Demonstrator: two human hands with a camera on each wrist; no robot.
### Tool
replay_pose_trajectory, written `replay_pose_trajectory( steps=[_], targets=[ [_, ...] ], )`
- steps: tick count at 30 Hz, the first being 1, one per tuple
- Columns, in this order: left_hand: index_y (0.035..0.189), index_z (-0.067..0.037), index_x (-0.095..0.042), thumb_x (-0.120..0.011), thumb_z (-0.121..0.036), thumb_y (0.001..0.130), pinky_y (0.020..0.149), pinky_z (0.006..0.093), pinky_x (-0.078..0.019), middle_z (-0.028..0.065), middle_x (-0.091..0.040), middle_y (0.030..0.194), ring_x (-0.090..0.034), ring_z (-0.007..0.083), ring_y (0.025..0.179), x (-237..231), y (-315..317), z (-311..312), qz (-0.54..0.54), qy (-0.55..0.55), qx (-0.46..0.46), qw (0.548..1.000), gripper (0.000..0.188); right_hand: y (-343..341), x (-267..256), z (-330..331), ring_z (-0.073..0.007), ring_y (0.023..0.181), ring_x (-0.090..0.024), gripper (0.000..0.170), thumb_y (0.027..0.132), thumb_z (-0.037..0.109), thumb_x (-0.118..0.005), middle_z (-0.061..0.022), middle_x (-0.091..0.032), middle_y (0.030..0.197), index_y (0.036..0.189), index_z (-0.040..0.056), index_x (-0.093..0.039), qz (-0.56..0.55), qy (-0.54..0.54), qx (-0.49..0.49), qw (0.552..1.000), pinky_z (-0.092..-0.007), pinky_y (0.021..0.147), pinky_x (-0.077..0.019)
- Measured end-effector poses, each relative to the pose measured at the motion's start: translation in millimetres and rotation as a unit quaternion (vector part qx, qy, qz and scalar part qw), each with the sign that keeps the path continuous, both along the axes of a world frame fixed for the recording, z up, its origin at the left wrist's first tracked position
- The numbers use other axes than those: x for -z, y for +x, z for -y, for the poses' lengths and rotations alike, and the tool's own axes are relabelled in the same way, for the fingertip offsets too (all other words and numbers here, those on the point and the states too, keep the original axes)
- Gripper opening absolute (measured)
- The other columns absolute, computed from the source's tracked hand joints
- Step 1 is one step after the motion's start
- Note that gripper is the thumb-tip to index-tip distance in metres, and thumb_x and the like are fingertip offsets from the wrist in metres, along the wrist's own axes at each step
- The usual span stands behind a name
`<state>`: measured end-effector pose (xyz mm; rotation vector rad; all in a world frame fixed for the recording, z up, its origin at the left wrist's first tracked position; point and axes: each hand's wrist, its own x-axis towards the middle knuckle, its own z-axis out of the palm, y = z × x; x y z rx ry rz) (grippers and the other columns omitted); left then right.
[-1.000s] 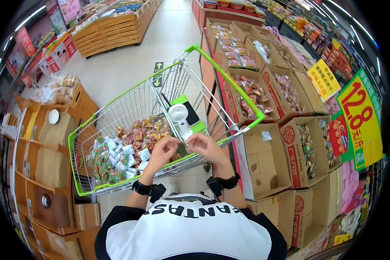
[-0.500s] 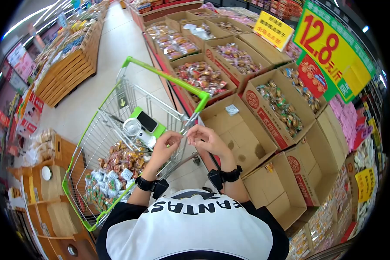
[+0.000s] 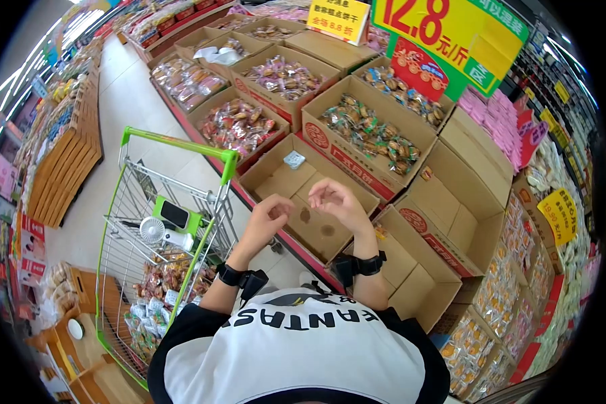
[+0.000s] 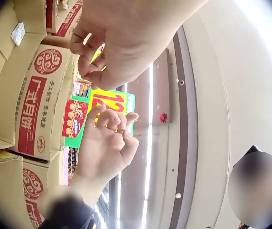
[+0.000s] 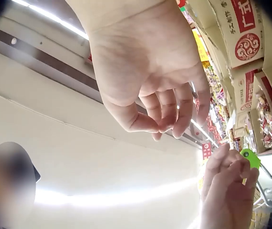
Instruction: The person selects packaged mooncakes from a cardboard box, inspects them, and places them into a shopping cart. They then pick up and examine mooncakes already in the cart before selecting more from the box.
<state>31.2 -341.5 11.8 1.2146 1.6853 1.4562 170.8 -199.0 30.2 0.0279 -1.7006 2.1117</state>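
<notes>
From my remote station I see the person's bare left hand and bare right hand raised apart above an open brown cardboard box, fingers loosely bent and holding nothing; I judge this a pause between grasps; taking up the flat white-and-blue wrapped packet, which lies inside that box near its far corner, would call for lowering one hand and pinching; just beyond, a tan cardboard box with red printing holds green-and-brown wrapped snacks; to the left stands a silver wire trolley with a lime-green handle, carrying a round white fan, a black-screened phone and brownish-red wrapped snacks beside white-and-green ones.
</notes>
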Motion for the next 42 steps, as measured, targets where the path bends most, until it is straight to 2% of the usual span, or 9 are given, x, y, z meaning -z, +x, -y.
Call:
replay_pose_trajectory(
  steps=[6,9,12,19,24,26,32,39,42],
  targets=[
    [0.085,-0.004,-0.058,-0.049,0.003,0.068,0.052,0.0177,-0.0345,-0.0012,-0.050,0.069,-0.043,0.0043,0.059,-5.8,6.3,-31.1,-0.018,-0.016,0.073,0.997,0.020,19.4,2.6,-19.0,-0.0094,0.076,-0.049,0.017,0.076,0.005,-0.050,-0.0001,-0.047,0.075,0.093,0.0039,-0.051,-0.033,0.004,0.064,0.997,-0.0239,0.071,-0.0387],
    [0.084,-0.004,-0.058,-0.048,0.005,0.067,0.051,0.0161,-0.0318,-0.0026,-0.048,0.069,-0.042,0.0024,0.060,-0.3,2.3,-46.2,-0.026,-0.034,0.109,0.993,0.022,26.5,5.2,-24.8,-0.0090,0.074,-0.049,0.017,0.076,0.002,-0.048,-0.0002,-0.047,0.074,0.093,0.0034,-0.051,0.005,0.026,0.133,0.991,-0.0232,0.070,-0.0389],
    [0.086,-0.003,-0.059,-0.051,0.002,0.067,0.049,0.0195,-0.0364,0.0000,-0.052,0.066,-0.044,0.0060,0.053,5.6,-1.5,-66.9,-0.066,-0.008,0.128,0.990,0.021,34.6,2.1,-30.9,-0.0086,0.071,-0.050,0.016,0.076,0.001,-0.046,-0.0003,-0.048,0.073,0.091,0.0028,-0.051,0.067,0.066,0.215,0.972,-0.0223,0.068,-0.0396],
    [0.085,-0.004,-0.058,-0.050,0.001,0.070,0.056,0.0202,-0.0380,0.0007,-0.050,0.070,-0.046,0.0073,0.061,9.9,-4.9,-119.6,-0.058,0.030,0.196,0.978,0.017,56.9,10.8,-47.8,-0.0109,0.070,-0.053,0.013,0.076,0.002,-0.046,-0.0007,-0.050,0.073,0.088,0.0028,-0.053,0.138,0.096,0.421,0.891,-0.0235,0.064,-0.0413],
    [0.085,-0.004,-0.056,-0.050,0.000,0.073,0.059,0.0203,-0.0385,0.0011,-0.049,0.072,-0.046,0.0087,0.063,29.0,-9.5,-163.7,-0.059,0.058,0.231,0.969,0.015,75.0,4.0,-41.3,-0.0109,0.071,-0.053,0.014,0.079,0.004,-0.046,-0.0020,-0.052,0.073,0.090,0.0018,-0.055,0.181,0.073,0.482,0.854,-0.0231,0.064,-0.0416],
    [0.086,-0.003,-0.056,-0.050,0.000,0.073,0.059,0.0208,-0.0390,0.0014,-0.049,0.072,-0.046,0.0096,0.063,36.4,-12.6,-183.4,-0.079,0.090,0.231,0.966,0.015,82.3,3.4,-40.6,-0.0113,0.071,-0.053,0.014,0.081,0.007,-0.046,-0.0033,-0.053,0.075,0.089,0.0013,-0.056,0.141,0.059,0.507,0.848,-0.0227,0.064,-0.0416],
    [0.087,-0.002,-0.055,-0.050,-0.007,0.077,0.063,0.0243,-0.0410,0.0054,-0.054,0.072,-0.051,0.0113,0.068,26.4,-24.3,-224.8,-0.020,-0.036,0.267,0.963,0.013,114.3,-16.6,-47.1,-0.0103,0.070,-0.051,0.017,0.085,0.013,-0.044,-0.0036,-0.054,0.076,0.082,0.0009,-0.056,0.171,0.150,0.577,0.784,-0.0219,0.066,-0.0400],
    [0.083,0.001,-0.058,-0.051,-0.011,0.075,0.063,0.0296,-0.0435,0.0133,-0.059,0.074,-0.057,0.0215,0.070,36.0,-52.7,-287.4,-0.158,0.083,0.248,0.952,0.016,119.2,-67.9,-72.4,-0.0098,0.069,-0.053,0.016,0.083,0.014,-0.047,-0.0027,-0.057,0.072,0.082,0.0004,-0.056,0.152,0.199,0.626,0.739,-0.0221,0.064,-0.0409],
    [0.081,0.002,-0.058,-0.050,-0.013,0.074,0.064,0.0328,-0.0442,0.0175,-0.059,0.075,-0.058,0.0270,0.071,41.1,-63.3,-309.4,-0.225,0.019,0.216,0.950,0.019,113.2,-61.4,-92.7,-0.0098,0.065,-0.054,0.017,0.082,0.015,-0.048,-0.0034,-0.058,0.072,0.083,0.0003,-0.057,0.173,0.211,0.620,0.736,-0.0225,0.061,-0.0419]
  ],
)
